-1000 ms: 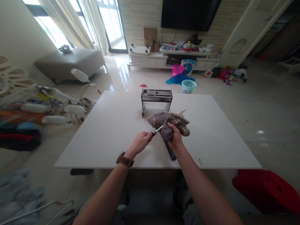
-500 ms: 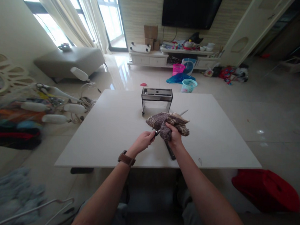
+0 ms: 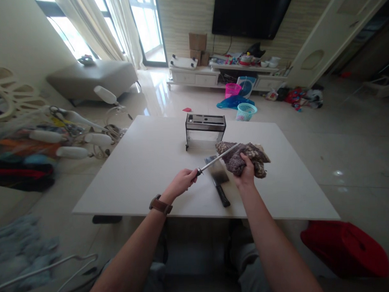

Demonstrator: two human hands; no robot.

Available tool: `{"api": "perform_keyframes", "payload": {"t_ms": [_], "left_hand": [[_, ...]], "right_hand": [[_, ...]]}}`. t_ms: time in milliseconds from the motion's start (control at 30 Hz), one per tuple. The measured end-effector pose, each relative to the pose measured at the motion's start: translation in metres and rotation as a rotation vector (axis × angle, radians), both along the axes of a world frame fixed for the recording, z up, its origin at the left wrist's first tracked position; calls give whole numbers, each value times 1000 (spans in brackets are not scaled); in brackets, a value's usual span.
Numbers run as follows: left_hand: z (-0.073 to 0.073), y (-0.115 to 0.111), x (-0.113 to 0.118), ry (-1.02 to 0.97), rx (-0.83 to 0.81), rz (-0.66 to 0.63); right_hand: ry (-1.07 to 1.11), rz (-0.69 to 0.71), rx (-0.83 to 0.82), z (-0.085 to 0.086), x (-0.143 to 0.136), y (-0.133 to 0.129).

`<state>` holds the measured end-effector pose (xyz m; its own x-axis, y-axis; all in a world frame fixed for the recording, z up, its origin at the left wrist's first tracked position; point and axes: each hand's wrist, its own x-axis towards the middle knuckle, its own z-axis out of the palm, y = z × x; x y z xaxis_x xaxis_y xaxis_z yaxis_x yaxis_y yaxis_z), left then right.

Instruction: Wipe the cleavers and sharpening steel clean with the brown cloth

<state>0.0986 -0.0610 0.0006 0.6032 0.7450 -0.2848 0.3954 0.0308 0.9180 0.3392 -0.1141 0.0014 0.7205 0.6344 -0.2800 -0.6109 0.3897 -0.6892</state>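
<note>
My left hand (image 3: pixel 184 181) is closed round the black handle of a sharpening steel (image 3: pixel 217 159), whose thin rod slants up to the right. Bunched in my right hand (image 3: pixel 246 172) is a brown and cream fluffy cloth (image 3: pixel 231 161). The rod's far end lies against the cloth's upper side. Below the steel, a cleaver (image 3: pixel 219 175) with a broad blade and black handle rests on the white table (image 3: pixel 135 182). Just beyond the cloth stands a knife block (image 3: pixel 205 121) with a slotted metal top and see-through sides.
A teal basket (image 3: pixel 245 112), blue plastic bag (image 3: pixel 233 103) and pink basket (image 3: pixel 232 89) are on the floor past the table's far edge. At the left lies a lamp with white shades (image 3: pixel 72 152). A red object (image 3: pixel 345 247) sits at the near right.
My right hand has moved right with the cloth, off most of the steel, so the rod now shows. The cleaver's blade has come into view. My left hand has shifted slightly left.
</note>
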Motion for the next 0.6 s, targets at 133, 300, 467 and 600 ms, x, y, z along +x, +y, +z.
{"api": "perform_keyframes", "payload": {"t_ms": [133,300,467,600], "left_hand": [[-7,-1,5,-124,-129,83],[-10,-7,14,-194,-195,25],[-10,-9,16,-177,-202,14],[-9,-6,15,-146,-209,-12]], "right_hand": [[20,237,-47,-1,-36,-1],[-43,397,-123,-10,-77,-1],[-57,383,-191,-16,-83,0],[-36,273,-181,-15,-76,2]]}}
